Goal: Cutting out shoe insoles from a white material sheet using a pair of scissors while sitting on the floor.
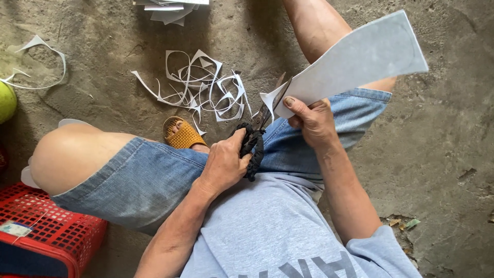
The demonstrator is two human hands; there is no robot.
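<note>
My left hand is closed around the black-wrapped handles of a pair of scissors. The blades point up and meet the lower edge of a pale grey-white sheet. My right hand pinches that sheet near its lower left corner, thumb on top, holding it over my right knee. A thin curl of cut material hangs off the sheet beside the blades.
Curly white offcut strips lie on the concrete floor between my legs, above a yellow woven sandal. Another strip lies far left by a green round thing. A stack of white pieces sits at the top. A red plastic basket stands bottom left.
</note>
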